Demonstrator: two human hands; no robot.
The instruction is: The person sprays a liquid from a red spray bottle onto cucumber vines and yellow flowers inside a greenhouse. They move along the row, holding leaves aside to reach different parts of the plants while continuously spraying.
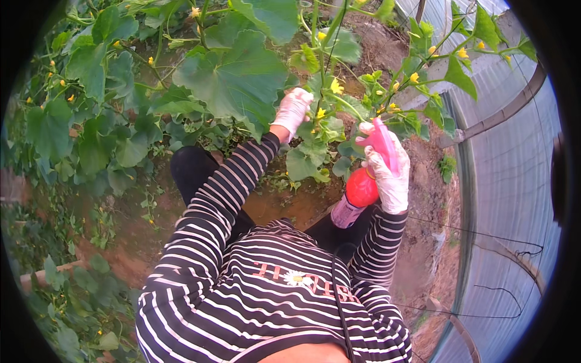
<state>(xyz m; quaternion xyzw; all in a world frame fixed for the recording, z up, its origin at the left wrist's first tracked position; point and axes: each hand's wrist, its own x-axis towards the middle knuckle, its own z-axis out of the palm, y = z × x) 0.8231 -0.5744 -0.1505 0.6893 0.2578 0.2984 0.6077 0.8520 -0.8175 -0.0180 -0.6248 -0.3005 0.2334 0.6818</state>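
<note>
In the head view my right hand (391, 174), in a thin white glove, grips a spray bottle (361, 189) by its pink trigger head (383, 144). The bottle is red at the shoulder, carries a printed label lower down, and leans with its nozzle towards the plant. My gloved left hand (294, 110) is curled beside an upright cucumber or melon vine (322, 68); whether its fingers hold any part of it is hidden. A broad leaf (233, 75) hangs just left of that hand. Yellow flowers (336, 86) open on the vine between my hands.
Dense leafy vines (91, 122) fill the left side. Translucent plastic sheeting (508, 181) on curved ribs (504, 113) forms the wall at the right. Thin dark wires (481, 236) cross near the wall. Brown soil (286, 204) lies between my knees.
</note>
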